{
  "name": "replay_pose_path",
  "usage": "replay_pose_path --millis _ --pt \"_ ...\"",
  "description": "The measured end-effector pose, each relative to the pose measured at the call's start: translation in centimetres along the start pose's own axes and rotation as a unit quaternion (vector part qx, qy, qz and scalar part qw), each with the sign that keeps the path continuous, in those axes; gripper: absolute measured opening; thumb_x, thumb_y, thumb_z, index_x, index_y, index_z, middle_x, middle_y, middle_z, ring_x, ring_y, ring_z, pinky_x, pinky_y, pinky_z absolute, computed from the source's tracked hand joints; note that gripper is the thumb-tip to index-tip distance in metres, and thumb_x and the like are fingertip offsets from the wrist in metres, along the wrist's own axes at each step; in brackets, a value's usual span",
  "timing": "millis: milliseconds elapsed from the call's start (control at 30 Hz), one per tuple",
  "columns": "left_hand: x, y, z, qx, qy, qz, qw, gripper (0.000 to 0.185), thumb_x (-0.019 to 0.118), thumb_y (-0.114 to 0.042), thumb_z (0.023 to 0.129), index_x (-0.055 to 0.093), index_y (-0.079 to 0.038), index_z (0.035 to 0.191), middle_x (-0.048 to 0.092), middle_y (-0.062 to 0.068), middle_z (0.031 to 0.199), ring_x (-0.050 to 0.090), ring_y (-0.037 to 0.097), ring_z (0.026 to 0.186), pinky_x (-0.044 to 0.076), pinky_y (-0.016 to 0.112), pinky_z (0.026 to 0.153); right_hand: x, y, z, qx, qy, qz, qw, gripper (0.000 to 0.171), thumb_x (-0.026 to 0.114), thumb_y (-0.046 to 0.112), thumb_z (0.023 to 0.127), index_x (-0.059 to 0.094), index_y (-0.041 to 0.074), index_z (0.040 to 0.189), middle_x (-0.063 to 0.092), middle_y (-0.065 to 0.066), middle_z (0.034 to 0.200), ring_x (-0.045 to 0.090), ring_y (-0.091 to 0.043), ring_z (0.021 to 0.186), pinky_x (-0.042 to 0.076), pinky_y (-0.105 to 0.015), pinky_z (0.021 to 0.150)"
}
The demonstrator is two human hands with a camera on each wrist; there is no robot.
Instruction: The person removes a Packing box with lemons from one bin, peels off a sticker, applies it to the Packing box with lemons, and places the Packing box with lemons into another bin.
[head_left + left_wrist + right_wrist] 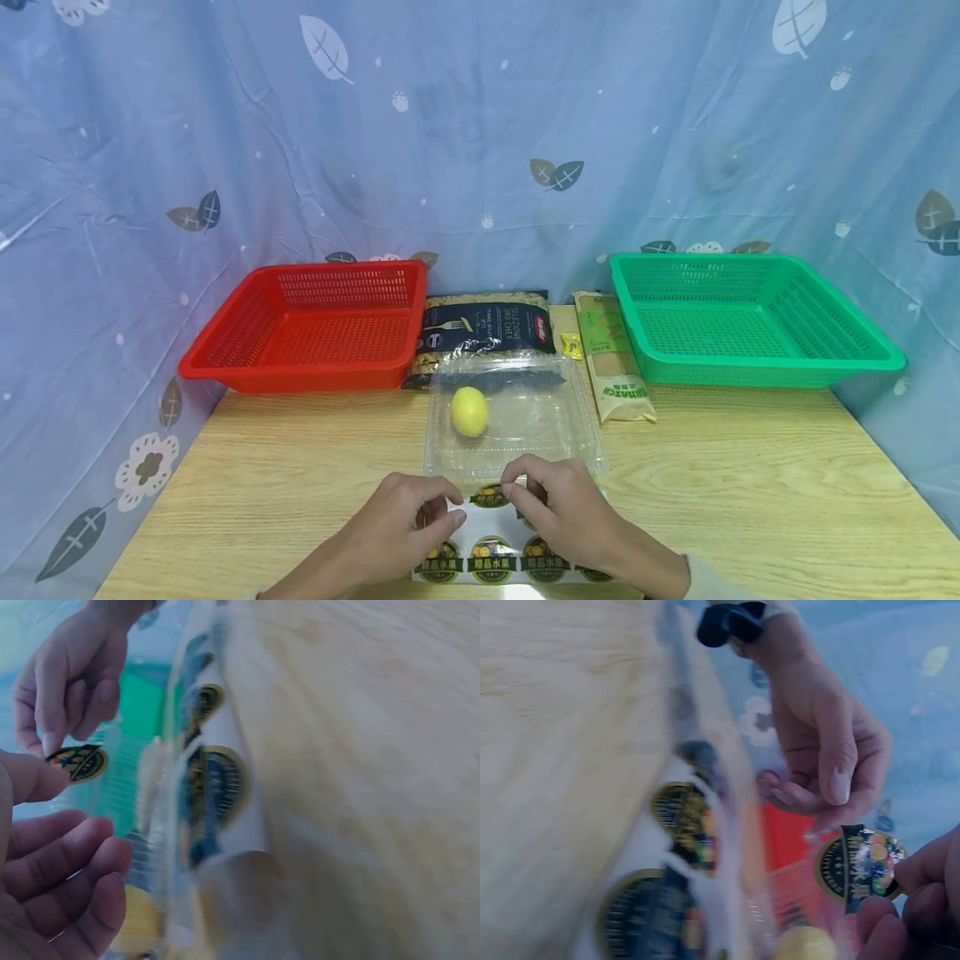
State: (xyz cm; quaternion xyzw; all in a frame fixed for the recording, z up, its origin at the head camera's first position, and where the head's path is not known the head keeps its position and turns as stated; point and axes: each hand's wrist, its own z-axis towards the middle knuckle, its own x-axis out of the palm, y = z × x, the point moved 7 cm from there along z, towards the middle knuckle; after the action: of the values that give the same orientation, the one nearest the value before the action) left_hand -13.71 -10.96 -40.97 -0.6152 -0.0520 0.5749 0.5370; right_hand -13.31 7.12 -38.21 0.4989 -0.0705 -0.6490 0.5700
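Observation:
My right hand [558, 508] pinches a round black-and-gold fruit sticker [861, 866] between thumb and fingertip. The sticker is held up over a white sheet of stickers [480, 522], which lies at the table's front with several more printed labels on it. Facing it on the left, my left hand [411, 523] has its thumb and index finger apart and the other fingers loosely curled, its fingertips close to the sticker. Just beyond both hands sits a clear plastic box [435, 454] with a yellow lemon [469, 412] at its left side.
A red basket [315, 377] stands at the back left and a green basket [765, 373] at the back right. Between them lie a bag of penne pasta [487, 325], a small yellow packet [572, 346] and a long tan-and-green package [615, 362]. A blue curtain [480, 125] hangs behind.

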Motion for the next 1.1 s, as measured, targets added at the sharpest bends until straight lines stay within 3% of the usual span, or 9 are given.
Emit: replay_pose_path --millis 167,367,533,767,967,1100 --pt "-1.2 -1.4 1.0 0.031 -0.060 0.003 0.9977 0.004 0.069 -0.018 0.097 0.070 -0.014 0.096 0.056 -0.016 0.067 0.051 -0.005 0.058 0.050 0.019 0.053 -1.4 -0.1 0.5 0.036 -0.010 0.008 0.999 0.013 0.067 0.003 0.095 0.069 0.015 0.091 0.044 0.016 0.057 0.035 0.010 0.050 0.035 -0.015 0.040" --pt "-1.9 -2.4 2.4 0.032 -0.098 -0.010 0.9946 0.009 0.072 -0.011 0.092 0.070 -0.011 0.101 0.063 -0.011 0.074 0.057 -0.001 0.061 0.053 0.021 0.054 -2.5 -0.2 1.0 0.060 -0.020 0.000 0.998 0.014 0.067 0.003 0.094 0.071 0.016 0.090 0.050 0.016 0.062 0.041 0.005 0.051 0.038 -0.019 0.041" --pt "-2.2 -3.1 3.7 0.038 -0.123 -0.017 0.9915 0.013 0.074 -0.008 0.090 0.071 -0.008 0.102 0.066 -0.006 0.078 0.058 0.001 0.063 0.054 0.023 0.055 -3.1 -0.1 1.4 0.050 -0.053 -0.015 0.997 0.019 0.069 -0.001 0.090 0.070 0.018 0.087 0.053 0.015 0.071 0.045 0.001 0.059 0.041 -0.020 0.044" --pt "-3.3 -4.4 4.8 0.075 -0.174 -0.020 0.9816 0.013 0.075 -0.001 0.087 0.071 -0.010 0.096 0.067 -0.004 0.078 0.059 0.003 0.062 0.054 0.024 0.053 -3.8 0.4 2.2 0.018 -0.095 -0.020 0.995 0.023 0.071 -0.003 0.087 0.069 0.020 0.086 0.056 0.012 0.077 0.051 -0.005 0.068 0.046 -0.023 0.047" --pt "-3.7 -4.9 5.5 0.080 -0.180 -0.028 0.9801 0.014 0.075 0.000 0.086 0.072 -0.010 0.095 0.069 -0.004 0.078 0.062 0.004 0.063 0.055 0.025 0.054 -4.4 0.3 2.9 0.049 -0.092 -0.009 0.995 0.018 0.068 0.000 0.091 0.067 0.018 0.088 0.060 0.009 0.079 0.055 -0.007 0.069 0.049 -0.025 0.047" --pt "-3.6 -4.8 6.0 0.063 -0.180 -0.028 0.9812 0.013 0.075 0.000 0.085 0.073 -0.010 0.093 0.069 -0.005 0.077 0.061 0.004 0.063 0.055 0.025 0.054 -4.5 0.0 3.5 0.066 -0.085 0.001 0.994 0.015 0.065 0.001 0.095 0.064 0.015 0.091 0.061 0.006 0.078 0.054 -0.007 0.063 0.048 -0.025 0.044"
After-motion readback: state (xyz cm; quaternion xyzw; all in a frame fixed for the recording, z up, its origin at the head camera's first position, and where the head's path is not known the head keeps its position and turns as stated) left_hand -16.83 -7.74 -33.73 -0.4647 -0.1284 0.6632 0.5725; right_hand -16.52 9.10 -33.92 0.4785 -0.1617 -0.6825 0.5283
